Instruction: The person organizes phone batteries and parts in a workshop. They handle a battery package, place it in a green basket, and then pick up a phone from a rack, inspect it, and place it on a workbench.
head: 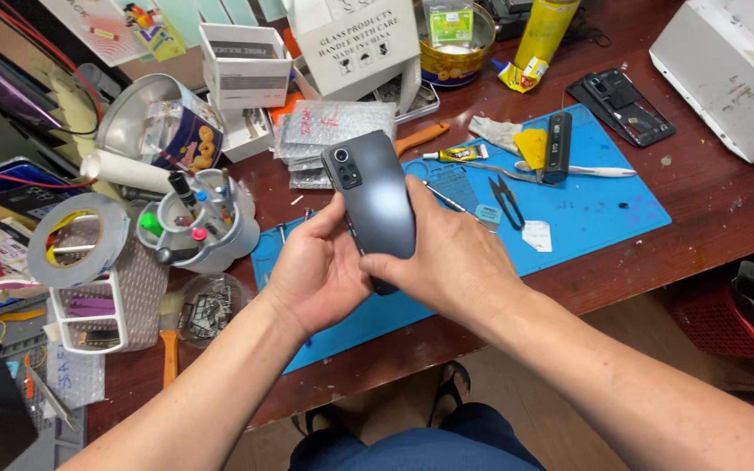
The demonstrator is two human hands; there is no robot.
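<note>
Dark phone (375, 196) between both hands.

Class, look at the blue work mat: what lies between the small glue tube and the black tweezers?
In the head view, a slim metal tool lies on the blue work mat between the small glue tube and the black tweezers.

Lower end of the dark phone (370, 187) behind both hands; white case (730, 65) cropped at right edge

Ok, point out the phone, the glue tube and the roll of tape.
phone (375, 187), head view, middle of its dark back cover.
glue tube (462, 154), head view, its yellow body.
roll of tape (71, 242), head view, its grey outer band.
</note>
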